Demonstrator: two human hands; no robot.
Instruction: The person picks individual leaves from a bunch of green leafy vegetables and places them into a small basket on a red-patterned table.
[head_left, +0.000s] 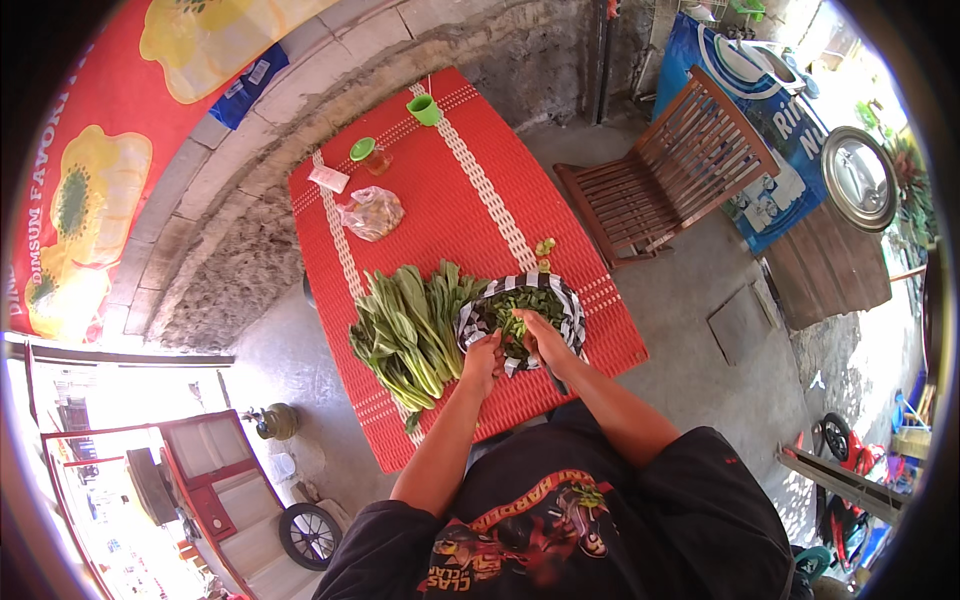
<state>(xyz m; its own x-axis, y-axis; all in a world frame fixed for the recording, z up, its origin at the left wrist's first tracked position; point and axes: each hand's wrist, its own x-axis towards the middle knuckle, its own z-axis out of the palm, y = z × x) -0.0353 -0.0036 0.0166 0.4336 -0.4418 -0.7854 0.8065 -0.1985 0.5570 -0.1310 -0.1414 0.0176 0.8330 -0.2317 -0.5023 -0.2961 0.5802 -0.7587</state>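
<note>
A striped black-and-white plastic bag (576, 309) stands with its mouth spread wide near the table's front edge. Chopped leafy greens (546, 301) fill it. Over its near rim, my left hand (484, 361) is curled, pinching green stems whose cut ends show between my hands. My right hand (551, 343) is closed around a dark handle (556, 381), apparently a knife's; the blade is hidden. To the left of the bag lies a heap of whole leafy greens (409, 322), pale stems towards me.
The table has a red woven cover (465, 210). On it are small vegetable pieces (544, 251), a clear bag of food (373, 214), a green-lidded jar (373, 157), a white packet (328, 178) and a green cup (424, 110). A wooden chair (667, 165) stands at the right.
</note>
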